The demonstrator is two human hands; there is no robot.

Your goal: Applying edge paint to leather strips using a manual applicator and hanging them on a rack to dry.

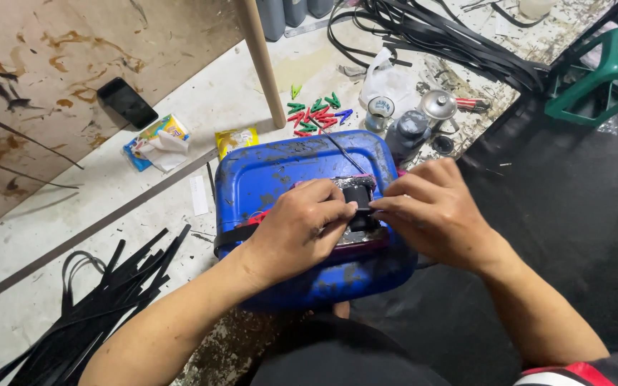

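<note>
Head view: left hand (302, 229) curled, fingertips pinching black strap piece (357, 196) against top of blue plastic canister (273, 175). Right hand (430, 211) closed, thumb and forefinger gripping same strap piece from opposite side. Strap piece: flat, matte black, folded, at canister centre. Canister: rounded-corner, scuffed, smeared with dark stains, lying flat on floor. Bundle of long black strips (94, 314) at lower left. Red and green plastic clips (316, 114) scattered beyond canister, beside wooden pole (262, 61). Black phone (127, 102) on stained board.
</note>
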